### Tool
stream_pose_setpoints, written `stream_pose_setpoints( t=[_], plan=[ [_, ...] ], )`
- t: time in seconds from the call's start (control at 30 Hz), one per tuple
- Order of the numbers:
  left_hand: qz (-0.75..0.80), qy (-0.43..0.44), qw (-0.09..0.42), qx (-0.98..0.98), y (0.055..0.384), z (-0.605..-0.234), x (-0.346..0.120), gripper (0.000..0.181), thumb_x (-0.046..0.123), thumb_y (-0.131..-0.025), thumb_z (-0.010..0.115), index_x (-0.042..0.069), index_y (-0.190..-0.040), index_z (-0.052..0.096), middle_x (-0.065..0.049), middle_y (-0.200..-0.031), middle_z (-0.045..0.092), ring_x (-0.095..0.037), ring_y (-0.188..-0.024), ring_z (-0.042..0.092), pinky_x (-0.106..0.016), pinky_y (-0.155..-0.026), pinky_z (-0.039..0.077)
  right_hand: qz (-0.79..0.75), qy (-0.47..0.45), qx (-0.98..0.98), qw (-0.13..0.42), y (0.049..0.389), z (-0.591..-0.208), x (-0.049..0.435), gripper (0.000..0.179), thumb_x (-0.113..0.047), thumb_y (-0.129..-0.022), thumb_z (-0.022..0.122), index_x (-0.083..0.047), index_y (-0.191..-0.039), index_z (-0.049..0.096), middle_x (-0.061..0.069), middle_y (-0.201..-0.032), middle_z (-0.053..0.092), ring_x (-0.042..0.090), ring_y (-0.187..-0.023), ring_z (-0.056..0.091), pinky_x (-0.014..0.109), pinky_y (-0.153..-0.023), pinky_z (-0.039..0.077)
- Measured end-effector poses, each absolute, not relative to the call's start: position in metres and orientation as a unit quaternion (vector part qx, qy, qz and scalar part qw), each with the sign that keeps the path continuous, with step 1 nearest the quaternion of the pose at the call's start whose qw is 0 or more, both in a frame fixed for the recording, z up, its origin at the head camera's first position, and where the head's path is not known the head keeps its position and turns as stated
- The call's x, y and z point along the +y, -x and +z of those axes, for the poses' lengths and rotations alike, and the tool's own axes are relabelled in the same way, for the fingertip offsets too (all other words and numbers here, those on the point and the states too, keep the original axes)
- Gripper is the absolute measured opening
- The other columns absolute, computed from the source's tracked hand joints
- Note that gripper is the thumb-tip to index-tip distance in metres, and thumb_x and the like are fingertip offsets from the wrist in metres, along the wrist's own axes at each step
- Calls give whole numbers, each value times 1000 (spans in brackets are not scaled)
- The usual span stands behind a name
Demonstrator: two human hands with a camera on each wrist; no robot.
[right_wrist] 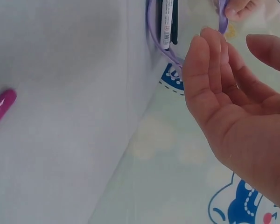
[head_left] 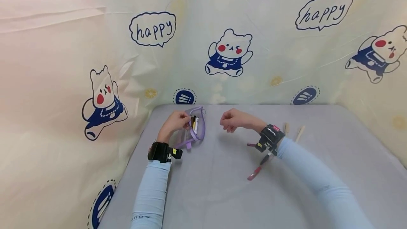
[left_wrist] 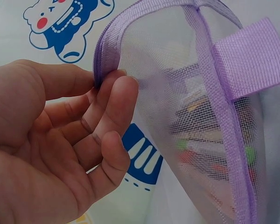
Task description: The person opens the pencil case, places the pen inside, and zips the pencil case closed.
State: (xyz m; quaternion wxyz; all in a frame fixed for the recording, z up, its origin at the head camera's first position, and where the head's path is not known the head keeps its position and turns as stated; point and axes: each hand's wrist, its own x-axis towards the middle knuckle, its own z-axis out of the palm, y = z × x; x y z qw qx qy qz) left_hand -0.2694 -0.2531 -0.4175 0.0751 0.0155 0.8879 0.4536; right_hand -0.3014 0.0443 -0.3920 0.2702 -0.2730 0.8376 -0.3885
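Observation:
A purple-trimmed mesh pencil case (head_left: pixel 203 131) stands at the far left of the table with its mouth open. Several pens (head_left: pixel 195 125) show inside it, one of them with a white barrel. My left hand (head_left: pixel 174 122) pinches the zipper edge of the case between thumb and fingers; the left wrist view shows this grip on the purple zipper tape (left_wrist: pixel 107 56) close up. Apart from the case, to its right, my right hand (head_left: pixel 239 120) hovers over the table with fingers loosely bent. In the right wrist view that hand (right_wrist: pixel 233 107) holds nothing.
Under and beside the right forearm lie a dark pen (head_left: pixel 265 159), a reddish pen (head_left: pixel 254 173), a short reddish end (head_left: pixel 251 145) and two beige sticks (head_left: pixel 300 133). A printed cloth (head_left: pixel 273 52) hangs behind the grey table (head_left: pixel 216 186).

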Motion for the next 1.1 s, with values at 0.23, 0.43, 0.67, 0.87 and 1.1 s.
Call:
stream_pose_setpoints(
  t=[0.23, 0.43, 0.67, 0.87, 1.1],
  plan=[
    [460, -24, 72, 885, 271, -421, -251, 18, 16, -100, 53, 3, -97, 66, -8, -84, 67, -16, -73, 66, -32, -75, 53, -345, 294, 852, 263, 295, -389, 69, 16, -21, -97, 59, -8, -102, 67, 14, -91, 68, 21, -78, 64, 32, -72, 58],
    [457, -18, 73, 887, 271, -421, -251, 20, 17, -100, 53, 2, -99, 66, -10, -87, 67, -18, -75, 67, -31, -75, 52, -316, 299, 862, 259, 291, -391, 91, 16, -18, -97, 60, -5, -101, 66, 14, -90, 67, 23, -79, 64, 34, -72, 58],
    [445, -19, 69, 893, 271, -421, -253, 21, 19, -100, 53, 3, -99, 66, -9, -85, 67, -17, -75, 66, -28, -73, 49, -281, 292, 878, 254, 288, -394, 107, 10, -14, -93, 63, -7, -98, 65, 9, -88, 67, 22, -77, 65, 33, -68, 57],
    [446, -13, 72, 892, 270, -420, -252, 21, 20, -100, 54, 3, -100, 66, -9, -86, 68, -17, -75, 67, -34, -78, 51, -233, 301, 890, 253, 288, -403, 120, 10, -13, -92, 64, -7, -100, 65, 7, -87, 65, 19, -72, 62, 29, -62, 53],
    [453, -10, 75, 888, 270, -420, -252, 22, 20, -100, 53, 2, -102, 67, -9, -86, 68, -17, -75, 66, -38, -81, 52, -155, 293, 910, 251, 285, -411, 130, 15, -12, -91, 66, -7, -105, 67, 6, -98, 65, 18, -80, 59, 32, -71, 53]
  ],
)
